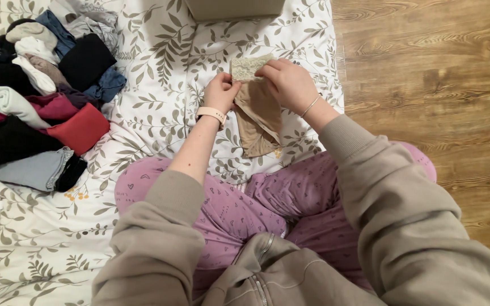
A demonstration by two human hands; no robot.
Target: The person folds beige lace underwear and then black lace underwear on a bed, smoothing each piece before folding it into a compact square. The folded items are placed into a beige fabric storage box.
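To my left a heap of folded clothes point(35, 96) lies on the bed sheet point(160, 62), a soft jumble of black, white, grey, denim blue, maroon and one red piece, well apart from my hands. The sheet is pale cotton printed with grey-green leafy sprigs and it covers the bed under my crossed legs in mauve patterned trousers point(290, 198). At the far edge a beige box point(235, 8) shows only its near side. To the right runs a wooden floor point(426, 85) with strong brown grain. Nothing stands between my hands and the garment. I hold a thin tan stocking point(258, 116), sheer and limp, with a paler lace band point(249, 68) at its top. My left hand point(221, 92), with a light strap on its wrist, pinches the left side of the lace band between thumb and fingers; my right hand point(290, 84), with a thin bracelet, is closed over the right side of the band. Both grips are clenched on the fabric. The stocking hangs down from them toward my knees, folded and creased, its lower end resting just above the sheet.
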